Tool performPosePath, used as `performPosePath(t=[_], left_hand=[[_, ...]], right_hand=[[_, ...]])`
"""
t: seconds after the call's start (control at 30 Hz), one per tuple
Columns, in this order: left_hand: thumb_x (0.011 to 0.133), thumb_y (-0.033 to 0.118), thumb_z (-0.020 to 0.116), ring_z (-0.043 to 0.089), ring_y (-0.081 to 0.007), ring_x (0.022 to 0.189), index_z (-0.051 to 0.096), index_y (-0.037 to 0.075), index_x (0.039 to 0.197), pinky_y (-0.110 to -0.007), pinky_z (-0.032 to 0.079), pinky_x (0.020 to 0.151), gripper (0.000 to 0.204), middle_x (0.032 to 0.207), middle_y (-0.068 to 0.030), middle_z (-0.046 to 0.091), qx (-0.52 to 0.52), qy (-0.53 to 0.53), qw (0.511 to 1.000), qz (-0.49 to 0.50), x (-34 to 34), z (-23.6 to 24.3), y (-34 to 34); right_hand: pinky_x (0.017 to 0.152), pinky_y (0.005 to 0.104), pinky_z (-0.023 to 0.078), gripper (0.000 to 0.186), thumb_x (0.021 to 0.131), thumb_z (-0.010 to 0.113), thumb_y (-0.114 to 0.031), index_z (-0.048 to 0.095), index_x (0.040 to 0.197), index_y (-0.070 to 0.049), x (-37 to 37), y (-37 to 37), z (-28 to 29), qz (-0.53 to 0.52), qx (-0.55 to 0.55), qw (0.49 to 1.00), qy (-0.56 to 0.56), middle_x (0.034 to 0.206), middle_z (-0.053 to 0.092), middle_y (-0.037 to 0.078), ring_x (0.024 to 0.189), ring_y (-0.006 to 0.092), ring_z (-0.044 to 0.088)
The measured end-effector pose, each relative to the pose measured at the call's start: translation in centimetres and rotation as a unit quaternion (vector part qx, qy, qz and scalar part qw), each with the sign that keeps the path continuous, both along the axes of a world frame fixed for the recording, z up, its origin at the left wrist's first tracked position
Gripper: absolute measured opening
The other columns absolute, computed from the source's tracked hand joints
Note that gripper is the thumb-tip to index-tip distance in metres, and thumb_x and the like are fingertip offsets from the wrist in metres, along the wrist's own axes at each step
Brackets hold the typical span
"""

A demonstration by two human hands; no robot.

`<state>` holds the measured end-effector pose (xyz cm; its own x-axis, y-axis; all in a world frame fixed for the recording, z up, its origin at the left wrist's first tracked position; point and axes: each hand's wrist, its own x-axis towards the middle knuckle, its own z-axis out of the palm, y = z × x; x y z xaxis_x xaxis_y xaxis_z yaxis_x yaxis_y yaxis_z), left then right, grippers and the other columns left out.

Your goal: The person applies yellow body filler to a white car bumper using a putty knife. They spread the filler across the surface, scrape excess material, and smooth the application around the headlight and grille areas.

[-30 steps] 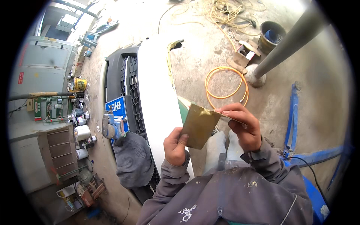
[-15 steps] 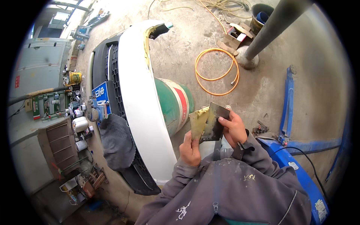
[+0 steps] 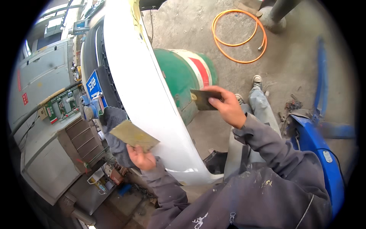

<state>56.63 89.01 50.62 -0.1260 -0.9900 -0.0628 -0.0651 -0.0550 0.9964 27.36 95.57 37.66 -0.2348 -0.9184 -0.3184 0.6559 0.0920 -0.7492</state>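
Note:
My left hand is closed on the lower edge of a flat, yellow-smeared putty board, held over the white car bumper and a dark grey cloth draped on it. Out to the right, my right hand grips a thin dark putty spreader between thumb and fingers. A small dab of yellowish putty sits at the spreader's left end. This spreader hovers in front of a green drum with a white and red band, just right of the bumper.
An orange hose lies coiled on the concrete floor beyond the drum. A blue metal stand is close on my right, with a grey post farther off. Metal cabinets and a cluttered bench line the left.
My hands have parted: the left moved left over the bumper with the board, the right lifted the spreader up and away. The view has shifted closer to the bumper.

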Motion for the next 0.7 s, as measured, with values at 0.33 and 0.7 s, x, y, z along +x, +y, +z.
performPosePath(t=[0.33, 0.7], left_hand=[[0.097, 0.012, 0.049, 0.06, -0.0199, 0.089, 0.036, 0.001, 0.137, -0.036, 0.052, 0.078, 0.044, 0.104, -0.0119, 0.058, -0.091, -0.023, 0.993, 0.071, 4.5, -3.2, -2.6], [0.099, 0.013, 0.048, 0.059, -0.0136, 0.077, 0.036, 0.004, 0.138, -0.027, 0.052, 0.067, 0.043, 0.092, -0.0098, 0.06, -0.121, -0.091, 0.984, 0.095, 3.3, -3.2, -2.1]], right_hand=[[0.093, 0.0278, 0.046, 0.037, 0.089, 0.045, 0.003, 0.059, 0.122, -0.003, 1.8, -11.9, -3.9, -0.121, -0.123, 0.985, -0.001, 0.114, 0.064, 0.01, 0.104, 0.0162, 0.06], [0.081, 0.0311, 0.05, 0.033, 0.085, 0.048, 0.003, 0.063, 0.114, -0.003, 0.8, -21.2, -3.5, -0.236, -0.216, 0.924, 0.207, 0.102, 0.067, 0.015, 0.09, 0.0243, 0.065]])
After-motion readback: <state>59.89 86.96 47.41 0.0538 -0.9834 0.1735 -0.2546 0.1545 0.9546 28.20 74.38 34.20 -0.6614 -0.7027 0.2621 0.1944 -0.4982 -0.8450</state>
